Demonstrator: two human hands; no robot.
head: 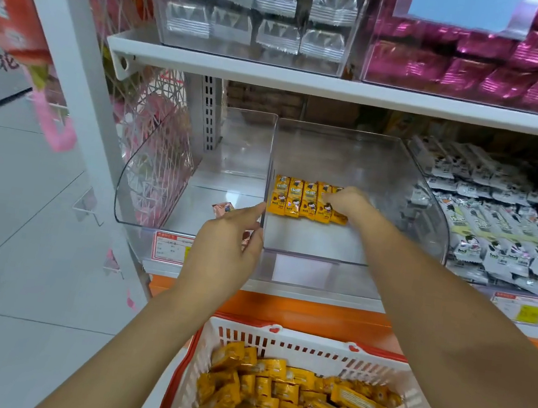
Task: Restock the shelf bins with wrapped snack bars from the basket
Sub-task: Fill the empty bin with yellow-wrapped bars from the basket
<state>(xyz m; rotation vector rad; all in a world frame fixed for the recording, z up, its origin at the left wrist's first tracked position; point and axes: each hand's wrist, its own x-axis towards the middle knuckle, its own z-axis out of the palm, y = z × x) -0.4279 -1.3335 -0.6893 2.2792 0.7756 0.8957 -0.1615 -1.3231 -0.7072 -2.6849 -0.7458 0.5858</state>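
At centre frame we see the clear plastic bin [362,168] open on top, floor free before and behind its row of yellow wrapped bars [296,198]. The white shelf board [346,88] across the upper frame limits headroom; the bin's transparent left wall [271,155] blocks sideways passage.

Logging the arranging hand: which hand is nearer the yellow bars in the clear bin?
Right. The right hand touches the yellow bars at their right end; the left hand sits left of them, by the bin wall.
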